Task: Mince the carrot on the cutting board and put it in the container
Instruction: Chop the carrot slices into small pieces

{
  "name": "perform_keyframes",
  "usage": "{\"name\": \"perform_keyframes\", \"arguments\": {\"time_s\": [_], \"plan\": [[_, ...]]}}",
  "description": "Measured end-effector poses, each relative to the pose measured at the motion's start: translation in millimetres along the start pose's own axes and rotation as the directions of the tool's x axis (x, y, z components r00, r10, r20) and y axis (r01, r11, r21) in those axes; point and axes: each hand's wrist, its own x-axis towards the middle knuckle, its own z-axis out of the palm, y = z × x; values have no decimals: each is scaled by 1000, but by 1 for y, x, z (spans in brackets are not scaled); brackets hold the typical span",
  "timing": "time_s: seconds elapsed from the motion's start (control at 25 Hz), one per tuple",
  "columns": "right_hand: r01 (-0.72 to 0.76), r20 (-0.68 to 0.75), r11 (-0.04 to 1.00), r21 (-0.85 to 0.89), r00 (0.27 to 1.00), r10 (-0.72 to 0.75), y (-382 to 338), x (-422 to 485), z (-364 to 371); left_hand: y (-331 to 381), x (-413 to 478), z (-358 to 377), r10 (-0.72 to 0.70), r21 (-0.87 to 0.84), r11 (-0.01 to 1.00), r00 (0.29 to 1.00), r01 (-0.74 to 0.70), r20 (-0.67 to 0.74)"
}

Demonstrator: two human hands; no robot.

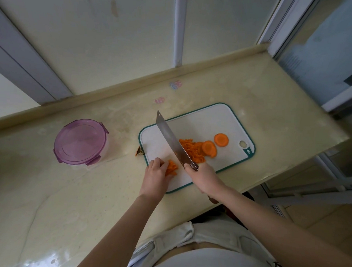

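A white cutting board [213, 119] with a teal rim lies on the counter. On it are a pile of shredded carrot [192, 150], two thick carrot slices [221, 139] to its right, and a small bunch of carrot strips [172, 167] near the front edge. My left hand [155, 174] holds that bunch down with curled fingers. My right hand [202, 176] grips the handle of a cleaver [168, 138], whose blade lies between the bunch and the pile, tip pointing away. A round container [79, 142] with a purple lid sits closed to the left of the board.
The beige counter [64, 198] ends at a raised back ledge and wall panels. Its right edge drops off beside a window frame [338, 98]. A small brown scrap [139, 151] lies at the board's left corner. Two small stickers mark the counter behind the board.
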Motion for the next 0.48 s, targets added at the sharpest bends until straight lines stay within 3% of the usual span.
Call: {"name": "perform_keyframes", "arguments": {"time_s": [0.2, 0.48], "plan": [[-7, 33, 1000, -5, 999, 8, -2, -8, 7, 4, -5, 8, 1, -12, 1000, 994, -2, -110], [-31, 61, 995, -96, 997, 37, -1, -4, 15, 1, -5, 16, 31, -11, 999, 987, -33, -158]]}}
